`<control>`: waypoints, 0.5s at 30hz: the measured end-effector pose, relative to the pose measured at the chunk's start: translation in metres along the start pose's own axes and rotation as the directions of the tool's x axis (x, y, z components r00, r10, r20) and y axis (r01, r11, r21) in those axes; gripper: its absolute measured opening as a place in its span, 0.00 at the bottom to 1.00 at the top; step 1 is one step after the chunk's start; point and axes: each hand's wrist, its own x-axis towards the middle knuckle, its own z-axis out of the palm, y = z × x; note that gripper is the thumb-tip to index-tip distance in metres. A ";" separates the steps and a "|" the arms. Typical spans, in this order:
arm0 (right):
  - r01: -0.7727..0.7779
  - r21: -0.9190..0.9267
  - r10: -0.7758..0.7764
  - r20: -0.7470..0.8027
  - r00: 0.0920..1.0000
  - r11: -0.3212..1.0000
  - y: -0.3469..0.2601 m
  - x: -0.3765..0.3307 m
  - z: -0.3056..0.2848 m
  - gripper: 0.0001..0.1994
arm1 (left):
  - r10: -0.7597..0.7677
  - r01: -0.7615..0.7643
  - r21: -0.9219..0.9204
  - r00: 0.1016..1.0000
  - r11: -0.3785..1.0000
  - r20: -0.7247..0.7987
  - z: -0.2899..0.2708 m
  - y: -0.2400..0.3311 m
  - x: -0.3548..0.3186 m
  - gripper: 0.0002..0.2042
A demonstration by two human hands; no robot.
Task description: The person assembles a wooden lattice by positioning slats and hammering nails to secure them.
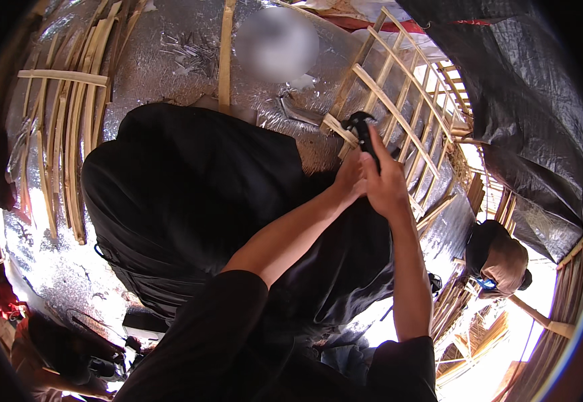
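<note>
My right hand [386, 186] is wrapped round the black handle of a hammer [364, 134], its index finger stretched along the handle. The dark hammer head is raised beside a short pale wooden slat [339, 127]. Close against the right hand is my left hand [350, 175], its fingers bent and closed; what they hold, if anything, is hidden. Just beyond both hands stretches a lattice of crossed wooden strips [398, 110]. My legs [191, 194], in black cloth, are folded below my forearms.
Crinkled silver sheeting [157, 74] covers the ground. Long wooden strips [80, 120] lie at the left, and a single slat [225, 57] at the far side. Dark tarpaulin [533, 87] hangs at the right. Another person [502, 258] is at the right, and another [50, 355] at the lower left.
</note>
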 end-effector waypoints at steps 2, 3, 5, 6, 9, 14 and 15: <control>0.041 0.086 -0.017 -0.263 0.965 0.995 0.000 -0.001 0.014 0.27 | -0.032 0.032 -0.037 0.999 0.999 -0.018 0.009 0.004 0.005 0.20; 0.069 0.124 -0.016 -0.389 0.921 0.990 0.000 -0.002 0.019 0.28 | -0.050 0.049 -0.047 0.998 0.998 -0.028 0.008 0.003 0.005 0.20; 0.101 -0.081 -0.110 -0.128 0.986 0.992 0.010 0.003 0.012 0.27 | -0.099 0.096 -0.068 0.994 0.993 -0.044 0.006 -0.002 0.005 0.21; 0.160 -0.171 -0.160 0.017 0.987 0.972 -0.003 0.016 0.009 0.27 | -0.100 0.096 -0.066 0.994 0.993 -0.051 -0.002 0.003 0.012 0.21; 0.226 0.090 -0.172 -0.402 0.899 0.970 -0.013 0.013 0.012 0.27 | 0.034 -0.039 0.191 0.999 0.981 0.031 -0.036 -0.008 0.034 0.21; 0.154 -0.003 -0.154 -0.064 0.986 0.988 0.013 0.017 -0.009 0.28 | -0.117 0.122 0.137 0.992 0.983 -0.046 -0.020 -0.007 0.017 0.22; -0.021 0.240 0.059 -0.155 0.986 0.971 -0.007 0.016 -0.012 0.27 | -0.108 0.111 0.118 0.994 0.987 -0.028 -0.020 -0.005 0.019 0.22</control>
